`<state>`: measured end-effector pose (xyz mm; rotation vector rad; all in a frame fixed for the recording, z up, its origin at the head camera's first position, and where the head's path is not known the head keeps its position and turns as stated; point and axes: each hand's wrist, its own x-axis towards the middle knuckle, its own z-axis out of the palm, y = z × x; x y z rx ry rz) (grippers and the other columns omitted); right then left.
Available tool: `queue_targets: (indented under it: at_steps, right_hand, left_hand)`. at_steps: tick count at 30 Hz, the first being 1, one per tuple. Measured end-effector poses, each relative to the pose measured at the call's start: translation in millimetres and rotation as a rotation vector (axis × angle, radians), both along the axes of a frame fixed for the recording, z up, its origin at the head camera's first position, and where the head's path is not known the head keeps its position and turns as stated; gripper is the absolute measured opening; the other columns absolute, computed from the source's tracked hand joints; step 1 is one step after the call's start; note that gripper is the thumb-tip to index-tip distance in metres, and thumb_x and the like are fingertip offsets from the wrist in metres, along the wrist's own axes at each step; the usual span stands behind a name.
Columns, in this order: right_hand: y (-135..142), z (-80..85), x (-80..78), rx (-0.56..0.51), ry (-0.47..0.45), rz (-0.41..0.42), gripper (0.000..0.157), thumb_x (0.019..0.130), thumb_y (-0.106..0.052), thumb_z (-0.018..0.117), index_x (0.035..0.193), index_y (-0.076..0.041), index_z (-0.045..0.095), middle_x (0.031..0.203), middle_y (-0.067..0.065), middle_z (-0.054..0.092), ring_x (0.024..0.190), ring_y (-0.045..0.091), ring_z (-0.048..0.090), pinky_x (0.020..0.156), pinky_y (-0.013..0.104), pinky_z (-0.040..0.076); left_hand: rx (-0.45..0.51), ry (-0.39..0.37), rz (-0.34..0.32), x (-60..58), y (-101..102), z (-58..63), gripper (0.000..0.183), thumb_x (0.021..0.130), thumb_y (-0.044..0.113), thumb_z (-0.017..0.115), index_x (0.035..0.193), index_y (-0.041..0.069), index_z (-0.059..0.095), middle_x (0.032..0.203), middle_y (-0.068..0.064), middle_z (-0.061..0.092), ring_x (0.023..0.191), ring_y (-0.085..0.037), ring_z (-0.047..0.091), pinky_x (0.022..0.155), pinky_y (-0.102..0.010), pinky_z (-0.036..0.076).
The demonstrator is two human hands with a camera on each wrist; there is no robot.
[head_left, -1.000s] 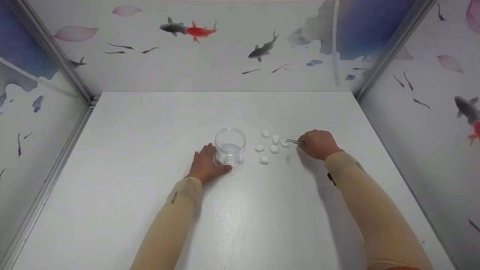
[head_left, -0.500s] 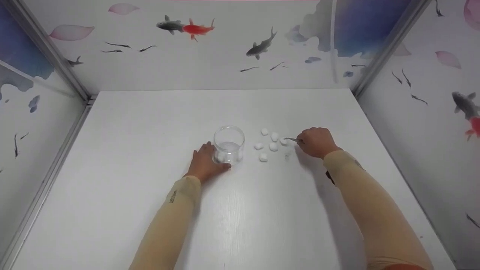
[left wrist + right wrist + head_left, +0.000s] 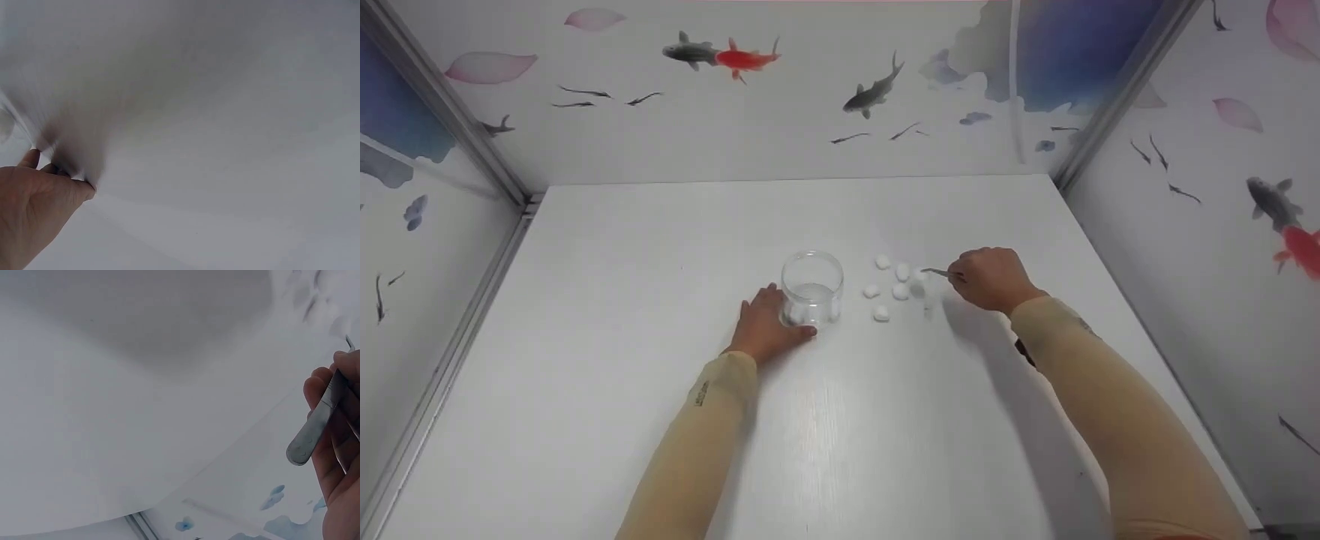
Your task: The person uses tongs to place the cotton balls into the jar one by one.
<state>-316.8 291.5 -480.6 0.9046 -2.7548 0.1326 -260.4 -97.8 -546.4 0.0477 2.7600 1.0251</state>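
Observation:
My left hand (image 3: 766,324) holds the clear round jar (image 3: 812,289) low at its left side, thumb across the front. White lumps show through the jar's lower wall. In my right hand (image 3: 992,279) is a pair of metal tweezers (image 3: 936,271), pinched between thumb and fingers; the right wrist view shows their broad end (image 3: 306,439). A white cotton ball (image 3: 919,276) is at the tweezer tips, a shadow just below it. Several more cotton balls (image 3: 901,291) lie between the jar and the right hand. The left wrist view shows that hand (image 3: 39,202) at its lower left, with the jar barely visible.
A small faint clear patch or object (image 3: 928,309) lies near the cotton balls, too indistinct to name. The white table (image 3: 840,420) is bounded by a printed back wall (image 3: 780,135) and side walls with metal corner posts.
The tweezers have closed on the rightmost cotton ball, which has risen slightly off the table. The left hand stays on the jar. The whole head view has shifted slightly.

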Motion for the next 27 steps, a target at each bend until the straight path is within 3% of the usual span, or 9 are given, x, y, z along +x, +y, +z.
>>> queue_targets:
  at_steps: [16,27]
  right_hand:
    - [-70.2,45.1,2.3,-0.115,0.112,0.152,0.010,0.089,-0.009,0.070,0.086,-0.010,0.080,0.074,0.001,0.070,0.061,0.017,0.066,0.051,0.037,0.056]
    - [-120.9,43.5,9.3,-0.100,0.112,0.234,0.013,0.089,-0.009,0.068,0.082,-0.014,0.078,0.071,-0.003,0.068,0.057,0.012,0.061,0.048,0.033,0.053]
  left_hand:
    - [-0.017,0.017,-0.005,-2.2,0.8,-1.9,0.100,0.077,0.056,0.080,0.150,0.002,0.039,0.161,-0.017,0.026,0.150,-0.031,0.015,0.123,-0.042,-0.003]
    - [-0.005,0.014,0.009,-4.0,0.5,-5.1,0.100,0.074,0.056,0.081,0.150,0.005,0.040,0.161,-0.017,0.027,0.150,-0.031,0.016,0.122,-0.043,-0.002]
